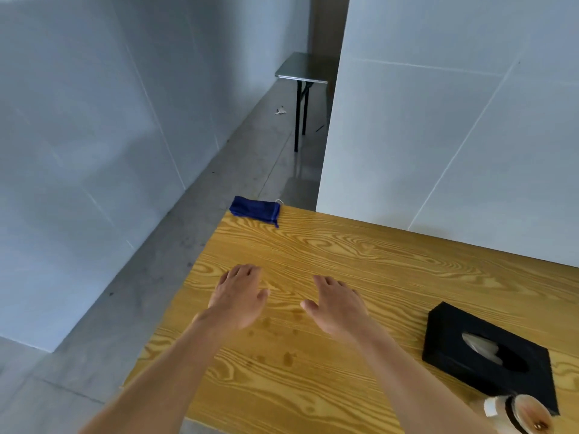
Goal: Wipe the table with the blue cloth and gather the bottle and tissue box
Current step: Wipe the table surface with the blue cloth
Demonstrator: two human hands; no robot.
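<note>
While the cloth (255,211) lies folded at the table's (360,261) far left corner, untouched, both hands hover mid-table, empty. Left hand (239,297), right hand (340,305): fingers loosely spread. Box (488,355), bottle (520,415) near right. Likely step: reaching forward to take the cloth.

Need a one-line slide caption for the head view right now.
Both hands, left and right, open over the wooden table; blue cloth at far corner, tissue box and bottle at right.
</note>
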